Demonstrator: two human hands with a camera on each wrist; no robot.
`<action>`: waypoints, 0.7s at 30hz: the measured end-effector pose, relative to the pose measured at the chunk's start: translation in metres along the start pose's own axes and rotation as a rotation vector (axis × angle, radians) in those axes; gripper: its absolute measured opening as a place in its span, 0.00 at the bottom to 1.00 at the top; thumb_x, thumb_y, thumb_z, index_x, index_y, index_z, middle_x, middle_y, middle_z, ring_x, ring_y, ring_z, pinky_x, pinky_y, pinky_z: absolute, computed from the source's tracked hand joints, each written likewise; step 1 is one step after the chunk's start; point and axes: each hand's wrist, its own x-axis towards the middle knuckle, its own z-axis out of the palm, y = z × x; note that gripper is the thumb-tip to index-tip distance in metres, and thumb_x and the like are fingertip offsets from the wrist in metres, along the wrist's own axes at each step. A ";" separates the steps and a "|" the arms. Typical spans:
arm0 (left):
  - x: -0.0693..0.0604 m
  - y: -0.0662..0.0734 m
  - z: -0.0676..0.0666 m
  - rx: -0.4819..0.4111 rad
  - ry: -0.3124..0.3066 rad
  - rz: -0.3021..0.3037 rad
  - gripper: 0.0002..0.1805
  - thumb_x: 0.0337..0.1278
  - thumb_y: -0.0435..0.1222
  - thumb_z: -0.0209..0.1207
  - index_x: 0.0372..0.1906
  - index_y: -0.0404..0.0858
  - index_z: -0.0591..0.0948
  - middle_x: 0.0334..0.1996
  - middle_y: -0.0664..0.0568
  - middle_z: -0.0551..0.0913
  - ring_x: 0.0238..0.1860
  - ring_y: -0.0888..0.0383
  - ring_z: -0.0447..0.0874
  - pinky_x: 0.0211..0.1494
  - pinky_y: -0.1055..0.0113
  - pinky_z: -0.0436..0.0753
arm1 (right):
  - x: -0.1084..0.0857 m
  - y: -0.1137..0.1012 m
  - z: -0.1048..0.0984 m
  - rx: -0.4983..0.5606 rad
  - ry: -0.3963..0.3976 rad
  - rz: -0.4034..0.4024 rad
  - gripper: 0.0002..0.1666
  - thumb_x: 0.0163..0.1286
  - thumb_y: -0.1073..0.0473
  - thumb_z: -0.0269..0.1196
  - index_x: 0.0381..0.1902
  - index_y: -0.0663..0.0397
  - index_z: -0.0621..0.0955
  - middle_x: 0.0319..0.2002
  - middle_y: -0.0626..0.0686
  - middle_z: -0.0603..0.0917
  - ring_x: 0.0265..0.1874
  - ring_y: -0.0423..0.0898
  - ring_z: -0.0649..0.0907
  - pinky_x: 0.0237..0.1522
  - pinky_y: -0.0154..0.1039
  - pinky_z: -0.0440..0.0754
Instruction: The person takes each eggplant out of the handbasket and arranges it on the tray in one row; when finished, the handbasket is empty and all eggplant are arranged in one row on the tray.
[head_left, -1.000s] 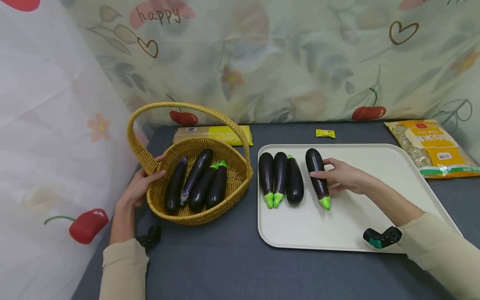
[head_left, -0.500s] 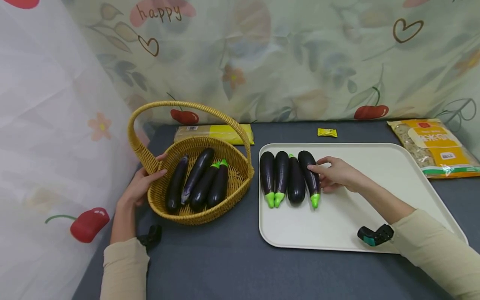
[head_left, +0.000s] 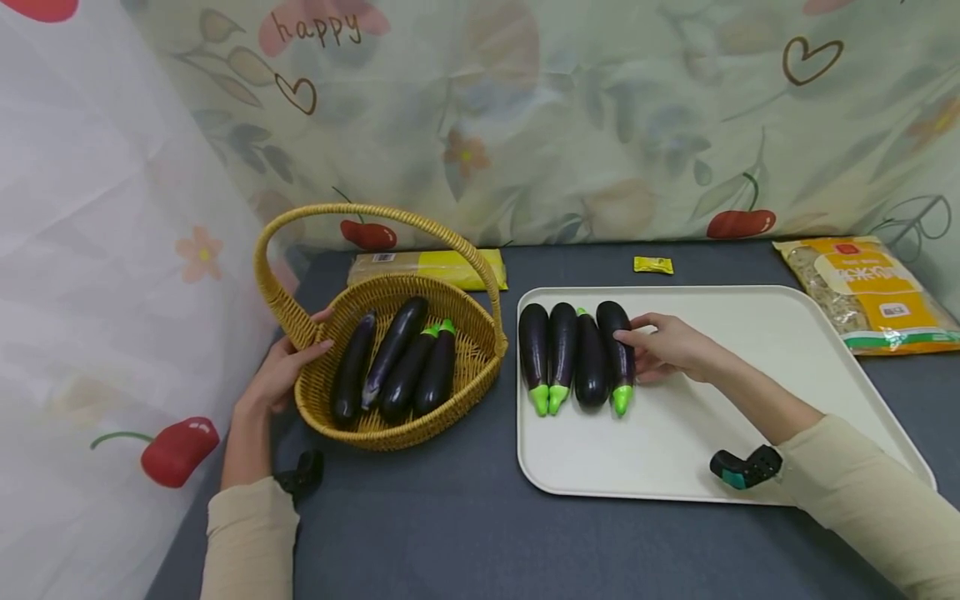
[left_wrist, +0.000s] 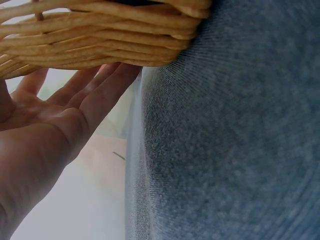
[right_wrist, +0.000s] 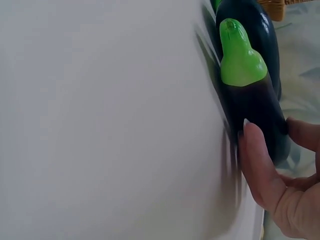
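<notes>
My left hand point(head_left: 276, 375) grips the wicker basket point(head_left: 401, 440) at its left rim, beside the foot of the arched handle. In the left wrist view its fingers point(left_wrist: 107, 92) reach against the woven wall point(left_wrist: 100, 37), their tips hidden. Several dark eggplants point(head_left: 392, 354) lie inside the basket. On the white tray point(head_left: 720, 454), my right hand point(head_left: 671, 348) pinches the rightmost eggplant point(head_left: 618, 358), thumb on one side and fingers on the other; its green cap point(right_wrist: 242, 65) points toward me. Three more eggplants point(head_left: 562, 354) lie side by side just left of it.
A small yellow packet point(head_left: 653, 265) lies behind the tray. An orange-and-clear bag of grain point(head_left: 873, 296) rests at the back right, and a yellow package point(head_left: 457, 268) lies behind the basket. Printed curtain point(head_left: 540, 125) borders the grey tabletop point(head_left: 450, 533) at back and left.
My right hand has carried the rightmost eggplant leftward, close beside the other three, with its green end swinging left. The left hand and basket have stayed put.
</notes>
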 end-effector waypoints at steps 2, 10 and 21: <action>0.000 0.000 0.000 0.003 0.000 0.001 0.35 0.68 0.39 0.55 0.75 0.45 0.55 0.73 0.41 0.50 0.67 0.46 0.59 0.48 0.69 0.78 | 0.000 -0.001 0.000 0.005 0.001 -0.005 0.42 0.72 0.47 0.57 0.69 0.68 0.55 0.38 0.60 0.75 0.29 0.45 0.81 0.31 0.39 0.82; 0.000 0.000 0.000 0.007 0.003 -0.002 0.35 0.68 0.40 0.55 0.75 0.44 0.55 0.72 0.38 0.53 0.61 0.53 0.67 0.48 0.69 0.78 | 0.002 0.000 -0.002 0.029 0.005 0.005 0.41 0.73 0.46 0.55 0.69 0.67 0.55 0.38 0.60 0.76 0.30 0.45 0.81 0.33 0.39 0.83; 0.000 0.001 -0.001 0.017 0.007 -0.008 0.35 0.68 0.40 0.55 0.75 0.45 0.55 0.71 0.38 0.54 0.61 0.54 0.68 0.48 0.69 0.78 | -0.010 -0.010 -0.024 0.006 0.011 -0.007 0.42 0.73 0.42 0.52 0.69 0.69 0.56 0.52 0.69 0.74 0.40 0.49 0.82 0.40 0.41 0.82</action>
